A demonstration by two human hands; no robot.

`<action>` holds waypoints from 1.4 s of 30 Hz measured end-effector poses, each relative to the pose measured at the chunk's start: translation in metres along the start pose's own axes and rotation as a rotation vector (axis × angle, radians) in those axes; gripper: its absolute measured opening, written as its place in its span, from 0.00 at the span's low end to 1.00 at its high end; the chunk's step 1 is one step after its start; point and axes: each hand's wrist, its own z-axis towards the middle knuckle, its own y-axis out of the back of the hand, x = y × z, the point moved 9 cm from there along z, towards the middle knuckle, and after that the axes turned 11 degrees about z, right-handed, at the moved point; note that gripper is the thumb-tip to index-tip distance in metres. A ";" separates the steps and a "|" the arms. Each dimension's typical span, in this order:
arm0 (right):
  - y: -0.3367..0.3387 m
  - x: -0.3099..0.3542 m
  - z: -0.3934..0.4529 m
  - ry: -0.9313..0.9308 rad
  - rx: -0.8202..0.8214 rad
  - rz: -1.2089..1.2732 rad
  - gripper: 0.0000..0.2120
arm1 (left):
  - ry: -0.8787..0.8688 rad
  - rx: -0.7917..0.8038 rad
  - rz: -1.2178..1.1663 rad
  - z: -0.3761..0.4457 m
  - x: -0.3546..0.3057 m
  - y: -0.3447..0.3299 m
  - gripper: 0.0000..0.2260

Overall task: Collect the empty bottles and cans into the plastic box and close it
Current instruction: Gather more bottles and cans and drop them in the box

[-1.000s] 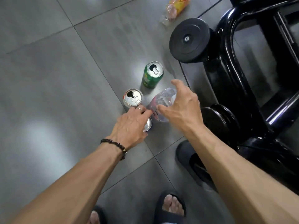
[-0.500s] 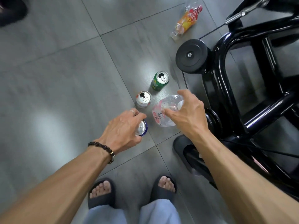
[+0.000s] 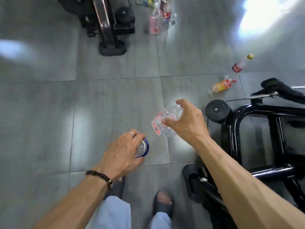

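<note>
My left hand (image 3: pixel 122 154) grips a blue can (image 3: pixel 142 148) from above, held over the grey floor. My right hand (image 3: pixel 186 123) holds a clear plastic bottle (image 3: pixel 162 123) with a pink label, its fingers curled round the neck end. An orange-labelled bottle (image 3: pixel 222 85) lies on the floor to the right, and a red-labelled bottle with a yellow cap (image 3: pixel 241 64) lies beyond it. Several more bottles and cans (image 3: pixel 158 15) stand grouped at the far top. No plastic box is in view.
A black exercise machine frame (image 3: pixel 257 138) with a round disc (image 3: pixel 216 111) fills the right side, close to my right arm. Another black machine base (image 3: pixel 109 30) stands at the top left. My feet in dark slippers (image 3: pixel 163 203) are below.
Both hands have lifted, the left with the blue can and the right with the clear bottle. The view has risen and swung; the green and silver cans are out of sight.
</note>
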 end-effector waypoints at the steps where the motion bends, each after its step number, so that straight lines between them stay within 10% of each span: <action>1: -0.004 0.019 -0.004 0.032 0.030 -0.015 0.36 | 0.056 -0.019 -0.031 -0.015 0.009 0.008 0.25; 22: -0.428 0.328 -0.328 0.734 0.754 -0.345 0.34 | 0.999 -0.331 -0.455 -0.502 0.309 -0.043 0.25; 42: -0.861 0.282 -0.614 0.934 1.358 -0.609 0.32 | 1.484 -0.152 -0.747 -0.781 0.483 -0.321 0.24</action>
